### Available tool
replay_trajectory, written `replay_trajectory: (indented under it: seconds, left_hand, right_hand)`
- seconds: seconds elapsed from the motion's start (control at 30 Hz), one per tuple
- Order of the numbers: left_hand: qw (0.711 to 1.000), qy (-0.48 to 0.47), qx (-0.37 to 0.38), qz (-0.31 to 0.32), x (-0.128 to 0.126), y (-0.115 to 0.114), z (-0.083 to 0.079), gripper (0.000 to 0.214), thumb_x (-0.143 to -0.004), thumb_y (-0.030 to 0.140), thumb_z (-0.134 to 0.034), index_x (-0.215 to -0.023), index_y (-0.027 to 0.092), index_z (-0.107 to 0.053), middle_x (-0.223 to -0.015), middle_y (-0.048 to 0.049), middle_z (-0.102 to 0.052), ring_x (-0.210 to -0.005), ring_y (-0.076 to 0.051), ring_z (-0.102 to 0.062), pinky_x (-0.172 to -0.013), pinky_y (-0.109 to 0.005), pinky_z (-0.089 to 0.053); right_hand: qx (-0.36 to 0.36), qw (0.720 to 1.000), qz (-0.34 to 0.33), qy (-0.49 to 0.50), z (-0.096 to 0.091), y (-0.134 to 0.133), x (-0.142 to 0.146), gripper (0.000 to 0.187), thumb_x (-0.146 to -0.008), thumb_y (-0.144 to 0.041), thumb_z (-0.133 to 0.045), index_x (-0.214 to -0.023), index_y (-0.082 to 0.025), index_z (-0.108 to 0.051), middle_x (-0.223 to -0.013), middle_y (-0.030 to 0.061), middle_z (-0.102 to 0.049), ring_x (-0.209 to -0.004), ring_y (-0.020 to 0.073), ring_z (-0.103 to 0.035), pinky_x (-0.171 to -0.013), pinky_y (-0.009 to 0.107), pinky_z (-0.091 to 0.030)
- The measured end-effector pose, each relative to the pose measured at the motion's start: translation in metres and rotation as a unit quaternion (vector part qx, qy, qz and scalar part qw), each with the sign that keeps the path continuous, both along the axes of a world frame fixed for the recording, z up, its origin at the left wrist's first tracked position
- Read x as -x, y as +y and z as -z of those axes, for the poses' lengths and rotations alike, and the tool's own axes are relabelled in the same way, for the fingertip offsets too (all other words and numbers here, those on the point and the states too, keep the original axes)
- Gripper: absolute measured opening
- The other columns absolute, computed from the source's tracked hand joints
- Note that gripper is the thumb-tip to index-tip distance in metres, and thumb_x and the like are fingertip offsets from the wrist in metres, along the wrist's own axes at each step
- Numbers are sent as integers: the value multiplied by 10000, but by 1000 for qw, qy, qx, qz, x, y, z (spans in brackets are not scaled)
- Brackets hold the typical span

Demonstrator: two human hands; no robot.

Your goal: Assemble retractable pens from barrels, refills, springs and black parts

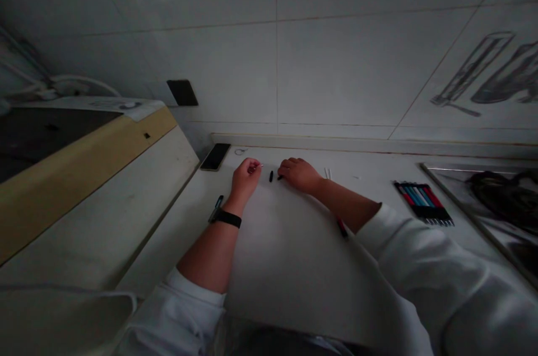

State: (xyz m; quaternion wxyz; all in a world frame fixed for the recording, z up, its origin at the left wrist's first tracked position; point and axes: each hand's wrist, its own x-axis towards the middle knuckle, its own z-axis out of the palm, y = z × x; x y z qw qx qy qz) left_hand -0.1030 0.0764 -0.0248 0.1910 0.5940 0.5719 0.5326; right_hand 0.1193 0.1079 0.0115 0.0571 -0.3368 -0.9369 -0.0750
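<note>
My left hand (246, 175) is closed in a pinch over the white tabletop (294, 266). A thin, light-coloured piece (261, 165) pokes out of its fingertips; most of it is hidden. My right hand (299, 174) rests on the table with curled fingers. Its fingertips are on a small black piece (280, 177), partly covered by the hand. Between the two hands lies another short black piece (271, 176), touched by neither. Thin white sticks (328, 174) lie just beyond my right wrist. A red and black pen (342, 227) is partly under my right forearm.
A phone (216, 157) and a small looped wire (240, 151) lie at the back left. Beside my left wristband is a blue and black pen (218, 202). A pack of pens (424, 202) lies right, near a metal-edged sink or hob (466, 210). A tiled wall (336, 75) stands behind.
</note>
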Motion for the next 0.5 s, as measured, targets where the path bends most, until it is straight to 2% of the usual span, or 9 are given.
replay_trajectory:
  seconds: [0.13,0.27,0.4,0.5]
  left_hand:
    - [999,-38,10,30,-1,3,3,92,-862,284,-690,-909,208,-668,-875,-23,-703,-796,-165,-642,-782,-290,-494]
    - [994,-77,10,80,-8,-1,1,132,-847,317,-692,-905,204,-658,-892,-29,-702,-836,-171,-652,-820,-301,-497]
    - [982,-124,31,140,-25,-15,-8,186,-829,349,-700,-923,199,-643,-893,-32,-697,-840,-166,-653,-804,-294,-499]
    - [969,-164,46,177,-44,-27,-19,202,-820,342,-702,-941,194,-636,-904,-39,-698,-853,-161,-657,-789,-288,-500]
  right_hand:
    - [27,996,47,69,-8,-20,-22,213,-1023,-203,-525,-1174,-170,-670,-1094,120,-740,-994,239,-651,-879,337,-420]
    - [65,983,76,155,-15,-53,-59,214,-1006,-234,-538,-1166,-195,-675,-1040,87,-756,-921,214,-670,-819,305,-434]
    - [92,951,112,272,-14,-75,-93,241,-1005,-291,-527,-1121,-209,-722,-1021,76,-766,-829,190,-671,-778,297,-468]
    - [103,921,136,350,-6,-79,-106,276,-1002,-340,-522,-1109,-218,-745,-972,64,-777,-773,188,-672,-737,302,-495]
